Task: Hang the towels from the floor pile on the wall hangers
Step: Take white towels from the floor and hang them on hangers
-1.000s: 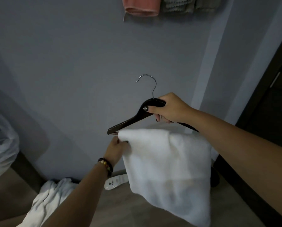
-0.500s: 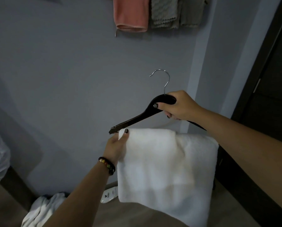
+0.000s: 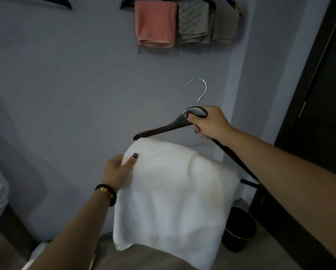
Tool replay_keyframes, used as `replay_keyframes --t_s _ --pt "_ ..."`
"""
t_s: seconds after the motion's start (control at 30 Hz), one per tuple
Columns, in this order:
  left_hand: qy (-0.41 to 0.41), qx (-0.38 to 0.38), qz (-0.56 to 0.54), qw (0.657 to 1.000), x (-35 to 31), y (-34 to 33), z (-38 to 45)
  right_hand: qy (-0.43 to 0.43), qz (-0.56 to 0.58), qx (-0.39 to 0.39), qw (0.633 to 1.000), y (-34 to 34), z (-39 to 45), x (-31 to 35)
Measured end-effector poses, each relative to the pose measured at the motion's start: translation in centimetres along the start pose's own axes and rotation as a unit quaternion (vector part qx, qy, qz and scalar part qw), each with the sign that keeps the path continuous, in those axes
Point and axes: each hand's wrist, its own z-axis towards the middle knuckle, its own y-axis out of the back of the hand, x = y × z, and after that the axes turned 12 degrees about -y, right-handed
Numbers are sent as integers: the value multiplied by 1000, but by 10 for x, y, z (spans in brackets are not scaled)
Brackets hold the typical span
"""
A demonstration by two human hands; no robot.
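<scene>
The white towel [image 3: 173, 191] hangs folded over the lower bar of a dark wooden hanger [image 3: 163, 130], in the air in front of the grey wall [image 3: 75, 94], with its loose end falling down toward the floor [image 3: 260, 254]. The right hand [image 3: 208, 121] has its grip closed around the neck of the hanger, just below the metal hook [image 3: 201, 90], I think because from this point the hook stays free and upright for the wall. The left hand [image 3: 120, 168] pinches the upper left corner of the towel, thumb on the front and fingers behind, probably to pull the cloth flat and keep it from sliding off the bar.

Higher on the wall, a pink towel [image 3: 155, 22] and two grey towels [image 3: 194, 22] already hang from other dark hangers, and one more hanger [image 3: 56, 1] at the top left seems to carry nothing. A dark round bin [image 3: 239, 230] stands on the floor behind the towel, beside a dark door frame [image 3: 307, 94]. At the bottom left edge, some white cloth [image 3: 36, 256] lies on the floor.

Compared with half a second ago, the view has tilted upward, so more of the hung towels shows. The left hand has moved a little lower on the corner, and the towel now bulges more there.
</scene>
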Motion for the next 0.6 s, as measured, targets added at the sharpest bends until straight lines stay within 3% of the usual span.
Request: replay_keyframes --t_s 0.07,0.17,0.37,0.5,0.6 --pt "7 -34 62 997 4 -2 -3 -31 44 17 998 -8 1 8" --pt "-35 -54 62 996 -4 -17 -22 -78 97 47 991 -19 0 18" --pt "-168 143 -26 975 -50 -46 -79 -186 156 31 970 -43 5 21" --pt "-258 232 21 938 -60 -55 -94 -227 191 28 955 -51 9 11" --pt "-315 251 106 909 -56 -59 -94 -247 195 10 949 -53 13 2"
